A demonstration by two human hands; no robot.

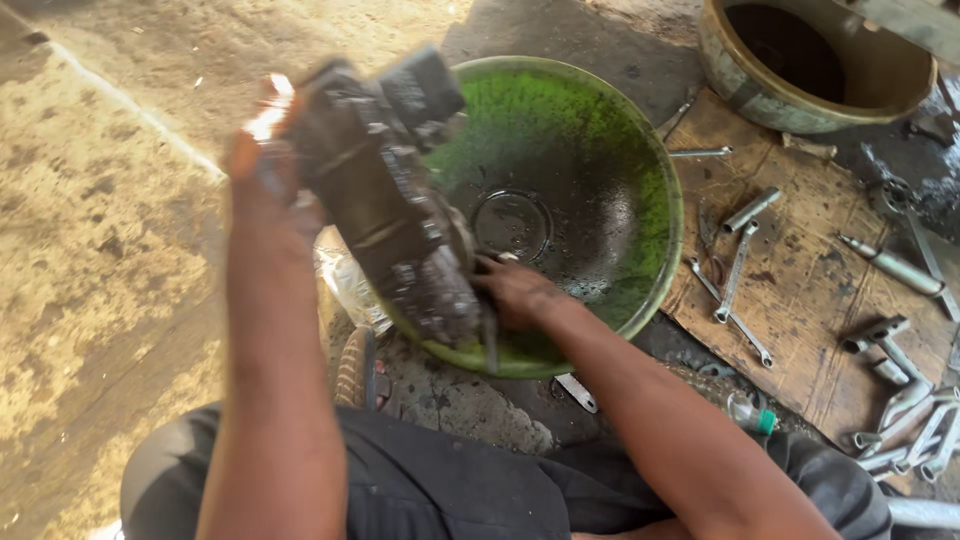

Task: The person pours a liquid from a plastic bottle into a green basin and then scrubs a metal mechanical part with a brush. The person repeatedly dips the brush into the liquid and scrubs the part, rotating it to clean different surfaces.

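**Grimy engine part held over green basin**

Gripped in both hands: a dark, grease-caked metal engine part (385, 190), blocky and blurred, tilted above the near-left rim of a wide green round basin (640, 150). Left hand (262, 165) clamped on the part's upper left end, fingers wrapped behind it. Right hand (520, 292) closed on its lower end, just inside the basin's near edge. Hands apart, one at each end of the part. Inside the basin, a wet dark bottom with a ring-shaped centre. Just left of the basin, crumpled clear plastic (350, 285) on the stained concrete floor (110, 250). To the right, a worn wooden board (800, 290) bearing scattered silver spanners (735, 270) and tubular box wrenches (905, 400). Beyond the board, at top right, a battered tan round metal tub (800, 110). At the bottom edge, dark trousers (440, 480) over bent knees, and a small green-capped clear bottle (752, 414) beside the right forearm.
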